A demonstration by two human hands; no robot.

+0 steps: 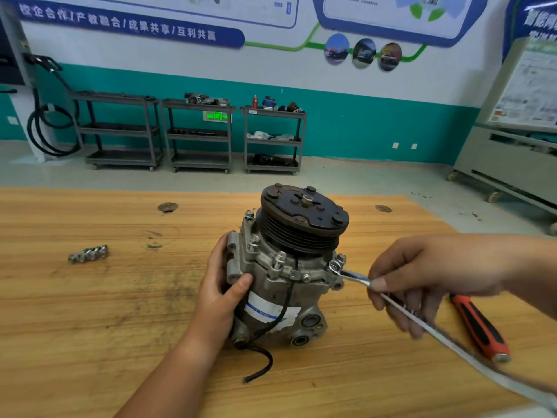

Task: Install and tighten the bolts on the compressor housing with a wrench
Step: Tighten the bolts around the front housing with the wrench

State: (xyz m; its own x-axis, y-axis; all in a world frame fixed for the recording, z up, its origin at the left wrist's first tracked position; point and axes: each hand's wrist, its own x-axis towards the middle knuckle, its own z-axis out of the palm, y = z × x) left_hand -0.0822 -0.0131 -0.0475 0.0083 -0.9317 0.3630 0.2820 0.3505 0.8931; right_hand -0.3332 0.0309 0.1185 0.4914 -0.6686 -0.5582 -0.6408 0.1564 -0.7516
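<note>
The right hand (422, 276) pinched the wrench (464, 350), its head on the right-side bolt (341, 258); the left hand (220, 297) gripped the compressor (271, 294) on the counter (90, 327). Keeping that head square should prevent slipping.

The left hand (221, 294) grips the upright compressor (286, 276). The right hand (422, 276) holds a wrench (422, 324), its head on a bolt (340, 259) at the compressor's three o'clock. At its nine o'clock lie loose bolts (89, 254), at four an orange-handled tool (479, 327).

An orange-handled tool (479, 327) lies on the wooden table (90, 327).
</note>
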